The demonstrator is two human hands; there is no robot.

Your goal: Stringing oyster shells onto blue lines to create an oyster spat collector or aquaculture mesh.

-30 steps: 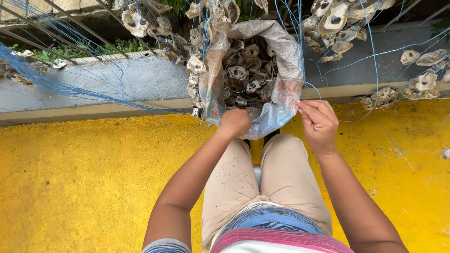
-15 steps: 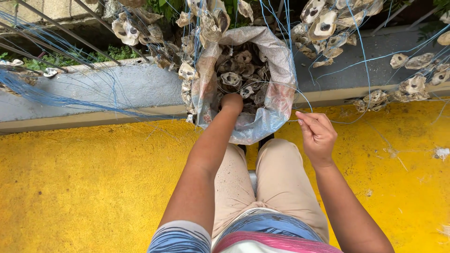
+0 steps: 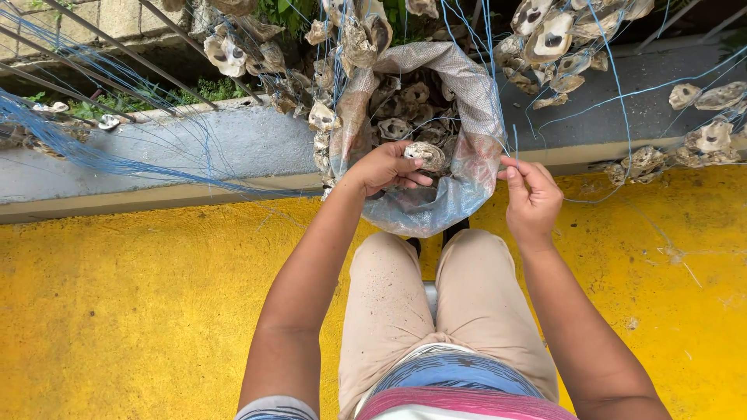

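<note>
Lifting oyster shell (image 3: 424, 154) out of woven sack (image 3: 475, 167) mouth | left hand (image 3: 387, 166) grip now closed round shell, earlier deep inside | right hand (image 3: 532, 198) pinching blue line (image 3: 514, 145), unchanged

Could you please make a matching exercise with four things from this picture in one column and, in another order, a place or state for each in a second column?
Things:
1. left hand
2. right hand
3. woven sack
4. yellow floor

Places or states:
A. open at the top, full of shells
B. pinches a thin blue string
C. lies under the seated person's legs
D. holds one oyster shell at the sack's mouth

Right pairs: 1-D, 2-B, 3-A, 4-C
</note>
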